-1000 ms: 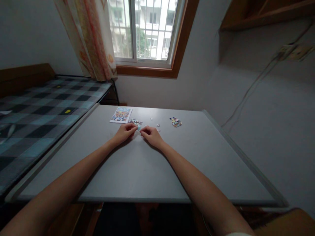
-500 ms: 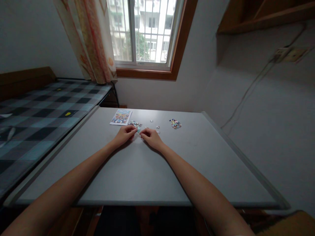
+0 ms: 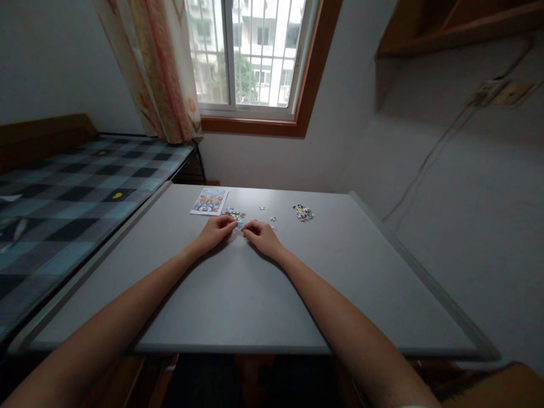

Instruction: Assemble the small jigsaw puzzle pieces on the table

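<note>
Both my hands rest on the grey table (image 3: 238, 294), fingertips nearly meeting. My left hand (image 3: 216, 231) and my right hand (image 3: 262, 236) are closed in pinches around small jigsaw pieces (image 3: 240, 224) between them; a bit of light blue shows there. Just beyond my left fingers lies a small joined cluster of puzzle pieces (image 3: 233, 213). A colourful reference picture card (image 3: 208, 201) lies flat at the far left of the table. A little heap of loose pieces (image 3: 303, 213) sits to the far right, with a few single pieces (image 3: 272, 219) scattered between.
A bed with a dark checked cover (image 3: 72, 192) runs along the table's left edge. A window (image 3: 249, 54) with a patterned curtain (image 3: 157, 68) is behind. A wooden shelf (image 3: 450, 25) and a wall socket with a cable (image 3: 497, 90) are on the right wall.
The hands stay in the same place with only slight finger shifts; the view has wobbled a little.
</note>
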The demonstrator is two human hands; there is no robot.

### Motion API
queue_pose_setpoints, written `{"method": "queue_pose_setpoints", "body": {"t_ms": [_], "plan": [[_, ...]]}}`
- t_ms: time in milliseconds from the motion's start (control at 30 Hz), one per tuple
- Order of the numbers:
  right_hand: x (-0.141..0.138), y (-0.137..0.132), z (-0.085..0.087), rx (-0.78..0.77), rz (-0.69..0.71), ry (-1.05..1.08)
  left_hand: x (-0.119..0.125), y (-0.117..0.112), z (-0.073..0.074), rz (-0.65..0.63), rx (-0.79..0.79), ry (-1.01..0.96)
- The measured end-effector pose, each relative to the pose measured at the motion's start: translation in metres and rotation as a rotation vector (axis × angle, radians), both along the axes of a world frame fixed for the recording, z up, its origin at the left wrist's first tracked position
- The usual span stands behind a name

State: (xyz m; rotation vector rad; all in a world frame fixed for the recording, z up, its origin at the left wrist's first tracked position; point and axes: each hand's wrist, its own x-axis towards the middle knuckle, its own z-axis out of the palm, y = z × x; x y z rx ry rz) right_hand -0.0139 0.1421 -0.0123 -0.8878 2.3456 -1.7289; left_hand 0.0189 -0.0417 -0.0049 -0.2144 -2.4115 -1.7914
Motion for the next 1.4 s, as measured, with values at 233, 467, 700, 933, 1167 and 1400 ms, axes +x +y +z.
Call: {"method": "queue_pose_setpoints", "body": {"t_ms": [233,467,700,933,1167,1400], "plan": [[0.001,0.001,0.001,0.007,-0.004,0.004,0.001,0.001,0.001,0.000,0.009,-0.015],[0.002,0.001,0.002,0.000,-0.001,-0.013,0.000,0.000,0.001,0.011,0.024,-0.021],[0.004,-0.002,0.003,-0.163,-0.149,-0.033,0.000,0.000,0.002,-0.019,0.032,-0.028],[0.004,-0.002,0.000,-0.103,-0.105,0.016,0.004,0.005,0.006,-0.042,-0.062,0.005],[-0.001,-0.004,0.002,-0.083,-0.096,0.039,0.003,0.007,0.007,-0.049,-0.014,0.007],[-0.052,0.001,0.021,-0.006,-0.245,0.136,0.001,0.007,0.004,-0.037,0.053,0.003]]}}
